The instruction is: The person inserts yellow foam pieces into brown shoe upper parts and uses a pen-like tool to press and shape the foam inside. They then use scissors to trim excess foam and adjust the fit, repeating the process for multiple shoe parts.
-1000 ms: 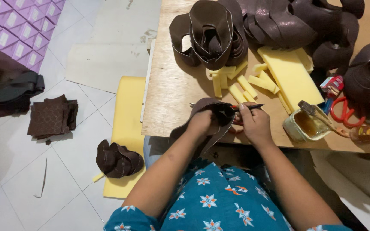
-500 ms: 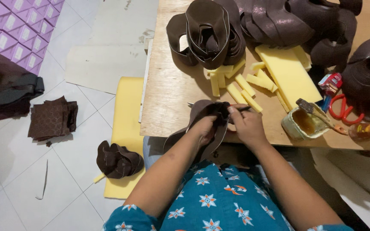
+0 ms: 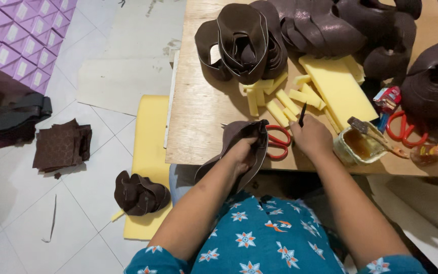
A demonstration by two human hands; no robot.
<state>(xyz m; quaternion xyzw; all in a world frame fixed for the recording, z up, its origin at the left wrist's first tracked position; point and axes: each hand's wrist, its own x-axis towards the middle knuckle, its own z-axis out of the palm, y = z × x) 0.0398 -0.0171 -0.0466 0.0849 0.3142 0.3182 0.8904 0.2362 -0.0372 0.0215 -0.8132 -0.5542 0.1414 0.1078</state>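
Both my hands work at the near edge of the table [image 3: 198,132]: my left hand [image 3: 243,152] is closed around a curved brown leather piece [image 3: 231,139], gripping its upper edge so the strip hangs off the table toward my lap, while my right hand [image 3: 311,137] pinches a thin dark tool [image 3: 302,115], its tip pointing up toward the foam. Half a second ago the two hands were pressed together over the leather; now they have drawn apart, uncovering the red-handled scissors [image 3: 279,142] lying on the wood between them, just beside the leather.

Beyond my right hand lie short yellow foam strips [image 3: 280,104] and a larger yellow foam slab [image 3: 338,89]. To the right, close to my wrist, stands an open tin of amber glue [image 3: 358,147] with a brush [image 3: 376,137] resting across it, and a second pair of red scissors [image 3: 406,129] sits farther right. Looped brown leather bands [image 3: 244,40] crowd the far side of the table.

On the tiled floor to my left lie a long yellow foam sheet [image 3: 150,137] with a bundle of brown pieces [image 3: 140,193] on it, a stack of patterned brown squares [image 3: 62,144] and purple boxes [image 3: 21,35].
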